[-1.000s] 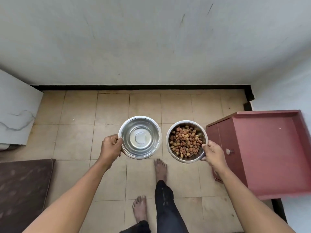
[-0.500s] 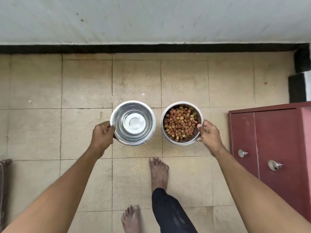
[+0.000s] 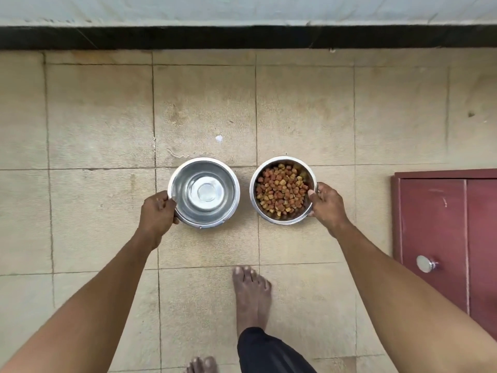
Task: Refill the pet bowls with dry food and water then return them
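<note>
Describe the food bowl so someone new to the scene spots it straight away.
Start at the dark red cabinet on the right and look left across the tiled floor. Two steel bowls sit side by side; the food bowl is nearer the cabinet, gripped by the right hand. It holds brown kibble, unlike its neighbour.

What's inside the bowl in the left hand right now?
The left bowl shows only shiny steel, with no kibble. Whether it holds clear water cannot be told. The left hand covers its near rim.
</note>
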`<action>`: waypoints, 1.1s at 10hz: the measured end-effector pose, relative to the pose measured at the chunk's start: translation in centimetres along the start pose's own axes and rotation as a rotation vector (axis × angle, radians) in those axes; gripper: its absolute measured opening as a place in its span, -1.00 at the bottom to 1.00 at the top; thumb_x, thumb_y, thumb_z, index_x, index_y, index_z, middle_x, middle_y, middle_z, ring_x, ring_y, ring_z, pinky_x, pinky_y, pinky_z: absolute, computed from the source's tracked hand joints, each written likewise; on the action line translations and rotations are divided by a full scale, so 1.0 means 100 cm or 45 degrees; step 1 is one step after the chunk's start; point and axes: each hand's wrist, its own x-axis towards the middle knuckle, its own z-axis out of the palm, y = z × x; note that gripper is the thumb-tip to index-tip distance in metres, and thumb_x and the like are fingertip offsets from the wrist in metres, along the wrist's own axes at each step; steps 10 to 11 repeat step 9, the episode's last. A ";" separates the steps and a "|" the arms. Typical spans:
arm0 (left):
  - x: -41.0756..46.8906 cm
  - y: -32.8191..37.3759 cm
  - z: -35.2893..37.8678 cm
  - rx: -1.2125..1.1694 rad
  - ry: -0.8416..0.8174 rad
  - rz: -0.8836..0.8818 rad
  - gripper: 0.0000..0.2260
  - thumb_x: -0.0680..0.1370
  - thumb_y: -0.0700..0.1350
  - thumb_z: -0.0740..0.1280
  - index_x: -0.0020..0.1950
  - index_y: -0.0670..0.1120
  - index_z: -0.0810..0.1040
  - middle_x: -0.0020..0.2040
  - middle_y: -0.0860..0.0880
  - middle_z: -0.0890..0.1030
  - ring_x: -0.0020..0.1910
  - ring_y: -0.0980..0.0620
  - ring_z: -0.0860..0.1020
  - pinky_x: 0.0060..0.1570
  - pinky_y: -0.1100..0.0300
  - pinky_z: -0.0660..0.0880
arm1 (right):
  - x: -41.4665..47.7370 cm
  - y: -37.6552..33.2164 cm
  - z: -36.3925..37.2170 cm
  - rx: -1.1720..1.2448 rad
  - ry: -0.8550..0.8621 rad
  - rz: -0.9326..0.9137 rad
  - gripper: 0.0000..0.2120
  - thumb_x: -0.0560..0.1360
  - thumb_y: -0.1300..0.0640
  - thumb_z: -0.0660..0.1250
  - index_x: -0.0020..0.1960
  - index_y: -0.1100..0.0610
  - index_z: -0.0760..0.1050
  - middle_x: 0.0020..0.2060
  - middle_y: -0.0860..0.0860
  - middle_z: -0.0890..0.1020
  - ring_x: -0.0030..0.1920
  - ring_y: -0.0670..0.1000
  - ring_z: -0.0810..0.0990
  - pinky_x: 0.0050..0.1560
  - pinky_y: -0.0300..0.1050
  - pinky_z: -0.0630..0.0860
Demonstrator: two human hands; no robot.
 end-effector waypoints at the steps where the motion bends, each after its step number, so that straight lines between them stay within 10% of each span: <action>1: 0.014 -0.010 0.007 0.000 0.003 -0.004 -0.81 0.68 -0.26 0.25 0.02 -0.35 0.59 -0.26 -0.25 0.57 -0.44 -0.07 0.46 -0.33 0.11 0.50 | 0.010 0.008 0.006 -0.044 -0.009 0.013 -0.84 0.71 0.22 0.26 0.19 0.12 0.59 0.12 0.17 0.68 0.10 0.18 0.71 -0.09 0.05 0.74; 5: 0.024 -0.021 0.022 -0.048 0.040 -0.045 -0.76 0.69 -0.23 0.25 -0.12 -0.07 0.61 -0.45 0.01 0.62 -0.59 0.16 0.51 -0.47 0.25 0.54 | 0.015 0.018 0.008 -0.010 -0.033 0.089 -0.79 0.71 0.25 0.23 0.28 0.16 0.57 0.13 0.18 0.68 0.08 0.20 0.73 -0.04 0.16 0.74; 7: 0.017 -0.022 0.024 -0.030 0.011 -0.071 -0.86 0.70 -0.20 0.24 0.03 -0.13 0.59 -0.14 -0.25 0.64 -0.33 -0.09 0.62 -0.43 0.21 0.58 | 0.011 0.018 0.007 0.063 -0.030 0.118 -0.80 0.69 0.20 0.27 0.28 0.14 0.58 0.11 0.11 0.69 0.06 0.13 0.74 -0.22 -0.11 0.71; 9: 0.007 -0.015 0.022 0.110 0.184 -0.095 -0.67 0.70 -0.08 0.26 0.41 -0.20 0.49 0.09 -0.24 0.69 -0.08 -0.18 0.68 0.00 -0.06 0.67 | -0.001 0.007 0.007 0.013 0.128 0.172 -0.71 0.64 0.12 0.30 0.33 0.17 0.56 0.18 0.13 0.69 0.11 0.12 0.68 0.16 0.08 0.65; 11: 0.007 -0.015 0.022 0.110 0.184 -0.095 -0.67 0.70 -0.08 0.26 0.41 -0.20 0.49 0.09 -0.24 0.69 -0.08 -0.18 0.68 0.00 -0.06 0.67 | -0.001 0.007 0.007 0.013 0.128 0.172 -0.71 0.64 0.12 0.30 0.33 0.17 0.56 0.18 0.13 0.69 0.11 0.12 0.68 0.16 0.08 0.65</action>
